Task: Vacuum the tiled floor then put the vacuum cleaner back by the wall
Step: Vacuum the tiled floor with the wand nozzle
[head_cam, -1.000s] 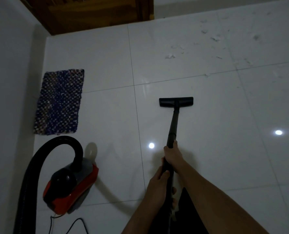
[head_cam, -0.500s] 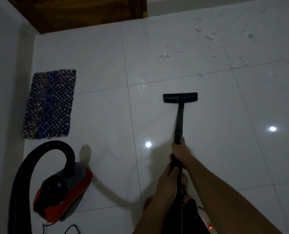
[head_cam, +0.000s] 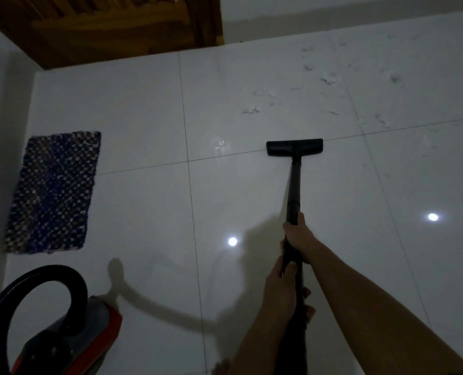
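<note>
Black wand (head_cam: 293,190) clenched in right hand (head_cam: 299,240) above left hand (head_cam: 279,288), nozzle (head_cam: 294,148) on tiled floor (head_cam: 143,212).

No readable text, label or number anywhere.

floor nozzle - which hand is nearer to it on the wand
The right hand. It grips the wand higher up, closer to the floor nozzle. The left hand grips below it, toward the person, so farther from the nozzle.
</note>
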The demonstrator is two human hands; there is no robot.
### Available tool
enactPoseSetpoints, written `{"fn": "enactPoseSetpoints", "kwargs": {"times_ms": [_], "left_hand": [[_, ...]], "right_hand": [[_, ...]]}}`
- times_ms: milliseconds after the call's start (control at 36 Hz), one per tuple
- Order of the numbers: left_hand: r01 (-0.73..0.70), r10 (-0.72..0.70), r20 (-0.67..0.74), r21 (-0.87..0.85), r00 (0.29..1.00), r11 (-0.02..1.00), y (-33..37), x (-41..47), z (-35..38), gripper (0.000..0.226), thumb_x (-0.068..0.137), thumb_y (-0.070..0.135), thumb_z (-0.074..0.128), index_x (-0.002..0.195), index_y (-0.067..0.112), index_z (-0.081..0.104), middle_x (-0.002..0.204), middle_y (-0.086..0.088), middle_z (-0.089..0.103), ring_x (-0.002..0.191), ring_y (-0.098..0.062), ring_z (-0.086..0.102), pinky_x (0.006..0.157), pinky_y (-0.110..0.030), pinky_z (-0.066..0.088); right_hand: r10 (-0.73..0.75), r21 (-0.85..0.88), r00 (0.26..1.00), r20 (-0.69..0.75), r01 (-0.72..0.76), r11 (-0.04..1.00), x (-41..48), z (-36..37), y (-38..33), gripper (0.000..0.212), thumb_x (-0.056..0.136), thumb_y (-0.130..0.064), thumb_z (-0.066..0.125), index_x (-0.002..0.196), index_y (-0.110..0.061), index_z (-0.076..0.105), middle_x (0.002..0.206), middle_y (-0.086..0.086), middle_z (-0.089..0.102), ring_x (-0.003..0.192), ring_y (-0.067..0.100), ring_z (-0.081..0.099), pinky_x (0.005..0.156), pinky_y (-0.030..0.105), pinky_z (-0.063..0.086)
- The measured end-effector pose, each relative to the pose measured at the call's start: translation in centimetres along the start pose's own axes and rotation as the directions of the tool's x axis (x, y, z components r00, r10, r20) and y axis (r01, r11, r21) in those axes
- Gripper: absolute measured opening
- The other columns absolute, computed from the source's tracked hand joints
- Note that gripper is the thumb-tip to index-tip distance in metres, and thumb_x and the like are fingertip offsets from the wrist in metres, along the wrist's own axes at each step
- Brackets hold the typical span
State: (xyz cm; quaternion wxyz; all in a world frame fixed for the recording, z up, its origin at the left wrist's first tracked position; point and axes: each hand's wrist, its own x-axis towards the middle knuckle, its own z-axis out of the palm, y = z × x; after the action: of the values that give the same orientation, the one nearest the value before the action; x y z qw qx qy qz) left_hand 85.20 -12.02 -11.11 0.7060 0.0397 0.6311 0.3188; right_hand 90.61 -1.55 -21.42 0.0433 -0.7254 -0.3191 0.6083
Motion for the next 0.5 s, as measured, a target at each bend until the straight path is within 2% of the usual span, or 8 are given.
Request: {"fn": "enactPoseSetpoints", "kwargs": {"times_ms": [222,333,389,500], "left_hand": [[-0.004,0.004,0.003,-0.065,1.0,0.998,2.7,1.5,0.4,0.036,0.101,0.027,0.039,0.137,0.026,0.046,0.072,-0.012,0.05,0.05,-0.019,0.048,0.036,-0.019,0.041],[-0.023,0.02,-0.034,-0.098,0.999,0.995,3.1,0.7,-0.9,0.038,0.101,0.023,0.04,0.14,0.024,0.043,0.071,-0.013,0.05,0.052,-0.019,0.05,0.035,-0.019,0.042],[-0.032,0.027,-0.04,-0.121,0.999,0.992,3.4,0.5,-1.6,0.039,0.101,0.023,0.041,0.14,0.024,0.043,0.068,-0.013,0.049,0.049,-0.02,0.051,0.036,-0.02,0.043],[-0.019,0.014,-0.032,-0.162,0.999,0.987,4.7,1.3,-2.6,0.039,0.101,0.028,0.041,0.139,0.025,0.042,0.067,-0.012,0.049,0.041,-0.02,0.048,0.037,-0.022,0.043]], "right_hand": [[0.006,0.036,0.997,0.071,-0.008,0.999,1.6,-0.5,-3.4,0.069,0.099,-0.015,0.039,0.151,-0.036,-0.001,0.074,0.012,0.052,0.054,0.021,0.052,0.052,0.035,0.048],[-0.01,-0.022,0.99,0.137,0.013,1.0,0.6,1.4,-3.8,0.073,0.098,-0.016,0.039,0.152,-0.035,-0.006,0.082,0.014,0.054,0.062,0.026,0.055,0.07,0.043,0.052],[-0.01,-0.049,0.984,0.175,0.019,0.999,0.3,2.4,-4.3,0.073,0.098,-0.017,0.04,0.151,-0.034,-0.006,0.09,0.018,0.055,0.067,0.028,0.057,0.074,0.044,0.053],[0.012,-0.064,0.981,0.193,0.0,0.998,0.8,3.7,-6.2,0.072,0.098,-0.018,0.039,0.151,-0.036,-0.007,0.102,0.02,0.054,0.063,0.025,0.056,0.062,0.037,0.052]]}}
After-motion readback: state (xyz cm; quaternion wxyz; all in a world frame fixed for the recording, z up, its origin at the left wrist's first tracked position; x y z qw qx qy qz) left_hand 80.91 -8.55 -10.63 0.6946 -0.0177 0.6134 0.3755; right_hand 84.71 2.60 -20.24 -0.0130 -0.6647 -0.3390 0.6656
